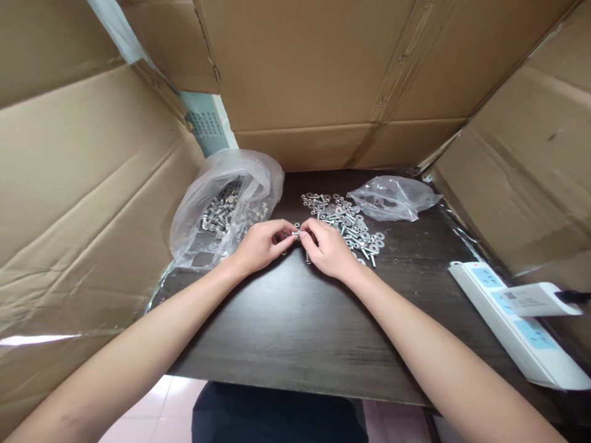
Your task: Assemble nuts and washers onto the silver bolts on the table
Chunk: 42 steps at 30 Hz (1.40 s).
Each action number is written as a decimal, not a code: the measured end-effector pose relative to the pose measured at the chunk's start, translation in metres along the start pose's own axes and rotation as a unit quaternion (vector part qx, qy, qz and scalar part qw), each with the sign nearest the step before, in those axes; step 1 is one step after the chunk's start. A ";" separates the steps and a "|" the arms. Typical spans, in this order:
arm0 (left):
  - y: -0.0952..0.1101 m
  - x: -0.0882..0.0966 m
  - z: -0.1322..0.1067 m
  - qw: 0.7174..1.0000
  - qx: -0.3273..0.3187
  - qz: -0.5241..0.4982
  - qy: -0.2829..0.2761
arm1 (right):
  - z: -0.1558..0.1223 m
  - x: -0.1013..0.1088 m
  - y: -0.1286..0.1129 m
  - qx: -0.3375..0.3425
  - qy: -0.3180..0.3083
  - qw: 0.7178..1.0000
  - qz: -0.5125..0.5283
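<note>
Just left of the pile of loose bolts and washers (345,223), the left hand (259,247) and the right hand (329,249) meet above the dark table (295,326). Their fingertips press together, and both pinch one small bolt (298,232). The right hand hides the near left edge of the pile. Farther left of the pile lies an open plastic bag (221,203) with more bolts inside. Just right of the pile sits a crumpled clear bag (392,197). Well to the right of the pile and nearer to the person lies a white power strip (521,326). Cardboard walls (332,80) stand close around the pile on the left, back and right.
</note>
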<state>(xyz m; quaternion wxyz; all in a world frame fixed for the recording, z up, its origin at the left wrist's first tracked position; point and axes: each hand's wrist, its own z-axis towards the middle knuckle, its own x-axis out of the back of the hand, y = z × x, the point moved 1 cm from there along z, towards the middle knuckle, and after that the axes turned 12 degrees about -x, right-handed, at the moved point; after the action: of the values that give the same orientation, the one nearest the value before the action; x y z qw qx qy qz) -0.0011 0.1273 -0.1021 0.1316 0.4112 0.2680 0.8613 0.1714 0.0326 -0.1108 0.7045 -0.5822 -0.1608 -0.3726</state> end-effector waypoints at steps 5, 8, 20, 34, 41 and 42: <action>-0.001 0.000 0.000 1.000 -0.002 -0.002 0.005 | -0.001 0.001 -0.001 -0.008 -0.002 1.000 0.012; -0.001 -0.001 0.000 1.000 -0.001 -0.003 0.008 | -0.002 0.001 -0.001 -0.012 -0.006 1.000 0.021; -0.003 -0.002 0.000 1.000 -0.002 -0.001 0.017 | -0.001 0.001 -0.001 -0.006 0.002 1.000 0.002; 0.001 0.000 0.000 1.000 -0.001 -0.005 0.022 | -0.001 0.001 -0.001 -0.001 0.008 1.000 0.021; 0.001 0.000 0.000 1.000 -0.004 -0.004 0.017 | -0.001 0.001 0.000 0.001 0.008 1.000 0.019; 0.001 0.000 0.000 1.000 -0.004 -0.004 0.016 | -0.001 0.001 0.000 0.003 0.008 1.000 0.017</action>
<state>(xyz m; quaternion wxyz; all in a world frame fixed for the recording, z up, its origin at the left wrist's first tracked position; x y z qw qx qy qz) -0.0009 0.1266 -0.1021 0.1329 0.3955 0.2682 0.8683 0.1718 0.0314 -0.1105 0.7138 -0.5797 -0.1464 -0.3648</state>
